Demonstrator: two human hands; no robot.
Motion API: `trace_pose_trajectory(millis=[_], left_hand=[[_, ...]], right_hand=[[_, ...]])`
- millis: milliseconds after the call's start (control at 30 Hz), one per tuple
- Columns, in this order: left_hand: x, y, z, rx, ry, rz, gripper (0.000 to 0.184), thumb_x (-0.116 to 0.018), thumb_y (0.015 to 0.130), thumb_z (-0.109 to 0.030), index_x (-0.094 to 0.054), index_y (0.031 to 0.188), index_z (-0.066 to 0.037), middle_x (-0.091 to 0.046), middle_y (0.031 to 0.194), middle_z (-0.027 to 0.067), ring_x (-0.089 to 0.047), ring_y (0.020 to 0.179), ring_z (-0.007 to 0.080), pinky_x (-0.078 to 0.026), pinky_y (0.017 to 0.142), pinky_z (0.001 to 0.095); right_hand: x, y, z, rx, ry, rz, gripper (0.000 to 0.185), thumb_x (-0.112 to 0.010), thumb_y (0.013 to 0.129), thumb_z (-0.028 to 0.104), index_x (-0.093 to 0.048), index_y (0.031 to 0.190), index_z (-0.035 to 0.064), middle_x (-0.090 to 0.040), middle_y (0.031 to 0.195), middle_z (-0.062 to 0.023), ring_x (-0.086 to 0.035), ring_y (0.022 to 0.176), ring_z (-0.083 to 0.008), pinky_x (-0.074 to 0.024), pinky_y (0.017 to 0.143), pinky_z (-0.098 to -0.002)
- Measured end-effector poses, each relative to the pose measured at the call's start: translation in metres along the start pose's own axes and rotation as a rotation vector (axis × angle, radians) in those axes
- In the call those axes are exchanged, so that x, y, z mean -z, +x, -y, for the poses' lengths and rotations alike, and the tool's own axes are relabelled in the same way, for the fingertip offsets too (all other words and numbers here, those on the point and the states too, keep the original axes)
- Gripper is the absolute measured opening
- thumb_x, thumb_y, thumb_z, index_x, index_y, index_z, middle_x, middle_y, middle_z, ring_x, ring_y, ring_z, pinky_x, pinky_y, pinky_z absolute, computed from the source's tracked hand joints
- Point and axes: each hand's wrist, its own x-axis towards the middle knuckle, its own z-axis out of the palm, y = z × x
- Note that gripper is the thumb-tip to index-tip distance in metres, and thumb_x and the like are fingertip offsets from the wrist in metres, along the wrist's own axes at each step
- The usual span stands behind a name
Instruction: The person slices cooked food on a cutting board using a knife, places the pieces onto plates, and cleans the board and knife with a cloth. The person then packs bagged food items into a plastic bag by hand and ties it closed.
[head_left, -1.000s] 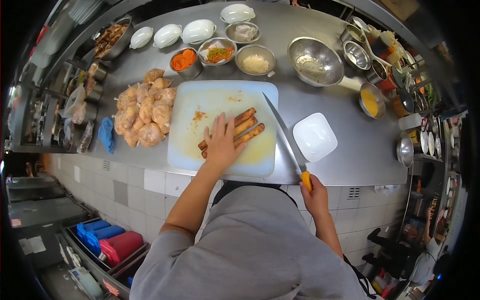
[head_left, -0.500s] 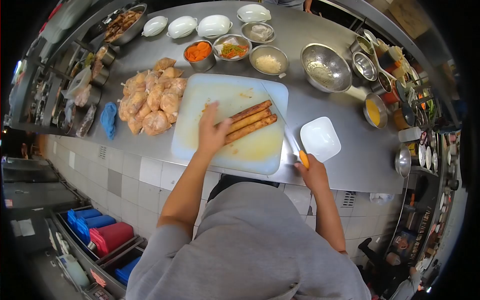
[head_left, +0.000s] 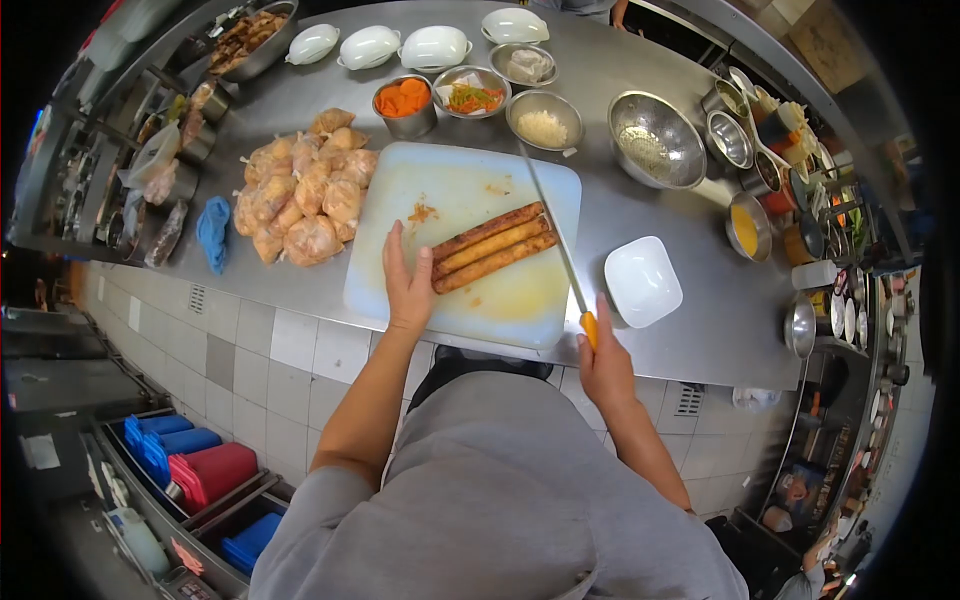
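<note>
Three long browned rolls point(head_left: 495, 246) lie side by side, slanting, on the pale cutting board point(head_left: 400, 300). My left hand point(head_left: 409, 282) is at their left ends with thumb and fingers apart, the thumb close to or touching the rolls. My right hand point(head_left: 606, 355) is closed on the yellow handle of a long knife point(head_left: 556, 228). Its blade points away from me, along the board's right side and near the rolls' right ends. To the right of the knife sits a square white dish point(head_left: 643, 281).
Bagged food point(head_left: 305, 190) is piled left of the board, beside a blue cloth point(head_left: 213, 234). Behind are a bowl of orange pieces point(head_left: 403, 98), a large steel bowl point(head_left: 656, 139) and white lidded dishes point(head_left: 435, 48). Another person point(head_left: 597, 10) stands at the table's far side.
My left hand has gone from lying over the rolls to their left ends. The rolls now lie close together, and the knife has moved nearer their right ends.
</note>
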Motion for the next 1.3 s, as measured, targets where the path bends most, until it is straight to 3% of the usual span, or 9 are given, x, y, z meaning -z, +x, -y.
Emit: trace_pose_trajectory(millis=[100,233,333,533,567,633,867,1033,1300], left_hand=[[0.007,0.004,0.014,0.047,0.023,-0.128,0.057,-0.055,0.108,-0.029,-0.041,0.154,0.003,-0.045,0.155,0.0250,-0.041,0.145,0.0388,-0.030,0.122,0.0463],[0.023,0.004,0.011,0.049,0.114,-0.159,0.054,-0.060,0.105,-0.026,-0.046,0.150,0.001,-0.048,0.150,0.0236,-0.041,0.142,0.0390,-0.030,0.121,0.0484],[0.036,0.001,0.007,0.012,0.217,-0.163,0.053,-0.065,0.101,-0.023,-0.049,0.147,-0.001,-0.050,0.146,0.0230,-0.042,0.140,0.0394,-0.031,0.119,0.0495],[0.045,-0.004,0.017,-0.085,0.235,-0.088,0.053,-0.073,0.091,-0.017,-0.055,0.138,-0.002,-0.053,0.140,0.0202,-0.045,0.134,0.0382,-0.034,0.116,0.0488],[0.043,-0.002,0.018,-0.084,0.232,-0.088,0.053,-0.073,0.091,-0.017,-0.055,0.138,-0.002,-0.053,0.140,0.0202,-0.045,0.134,0.0382,-0.034,0.116,0.0488],[0.035,-0.002,0.014,-0.115,0.246,-0.017,0.056,-0.076,0.086,-0.018,-0.057,0.137,-0.002,-0.053,0.140,0.0182,-0.046,0.133,0.0378,-0.035,0.114,0.0485],[-0.005,0.011,-0.038,-0.369,0.477,0.344,0.065,-0.083,0.081,-0.026,-0.059,0.138,-0.005,-0.057,0.142,0.0155,-0.049,0.134,0.0360,-0.037,0.111,0.0480],[-0.024,0.021,-0.013,-0.209,0.367,0.467,0.073,-0.089,0.074,-0.025,-0.059,0.137,-0.002,-0.059,0.139,0.0130,-0.051,0.131,0.0330,-0.037,0.108,0.0516],[-0.022,0.027,-0.008,-0.183,0.276,0.514,0.069,-0.088,0.075,-0.021,-0.060,0.135,-0.001,-0.061,0.136,0.0155,-0.053,0.128,0.0374,-0.043,0.108,0.0502]], right_hand=[[-0.010,-0.008,0.015,0.269,-0.038,0.097,0.064,-0.057,0.105,0.016,-0.034,0.164,0.0240,-0.071,0.108,-0.0221,-0.071,0.094,-0.0419,-0.0567,0.083,-0.0478],[-0.029,-0.003,0.039,0.203,-0.110,0.136,0.060,-0.056,0.105,0.020,-0.038,0.161,0.0332,-0.065,0.092,-0.0174,-0.067,0.077,-0.0399,-0.0550,0.070,-0.0524],[-0.020,-0.008,0.066,0.224,0.005,0.048,0.056,-0.057,0.105,0.015,-0.045,0.159,0.0260,-0.071,0.106,-0.0216,-0.070,0.094,-0.0405,-0.0562,0.081,-0.0487],[-0.031,-0.014,0.075,0.464,0.129,-0.215,0.061,-0.057,0.104,0.013,-0.040,0.161,0.0263,-0.072,0.102,-0.0216,-0.071,0.088,-0.0400,-0.0573,0.076,-0.0490],[-0.041,-0.007,0.071,0.463,0.126,-0.215,0.061,-0.057,0.104,0.013,-0.040,0.161,0.0263,-0.072,0.102,-0.0216,-0.071,0.088,-0.0400,-0.0573,0.076,-0.0490],[-0.060,0.005,0.065,0.112,-0.220,0.306,0.071,-0.058,0.104,0.014,-0.027,0.166,0.0283,-0.071,0.090,-0.0220,-0.070,0.075,-0.0400,-0.0574,0.070,-0.0511],[-0.050,0.000,0.096,0.118,-0.409,0.273,0.075,-0.055,0.105,0.017,-0.018,0.168,0.0316,-0.068,0.079,-0.0219,-0.069,0.070,-0.0411,-0.0572,0.068,-0.0535],[0.002,-0.015,0.120,0.017,-0.402,0.444,0.074,-0.053,0.105,0.018,-0.018,0.168,0.0332,-0.071,0.085,-0.0229,-0.070,0.077,-0.0422,-0.0555,0.074,-0.0560],[-0.071,0.077,0.125,0.066,-0.245,0.353,0.076,-0.053,0.103,0.014,-0.018,0.167,0.0381,-0.071,0.092,-0.0285,-0.070,0.084,-0.0468,-0.0535,0.081,-0.0580]])
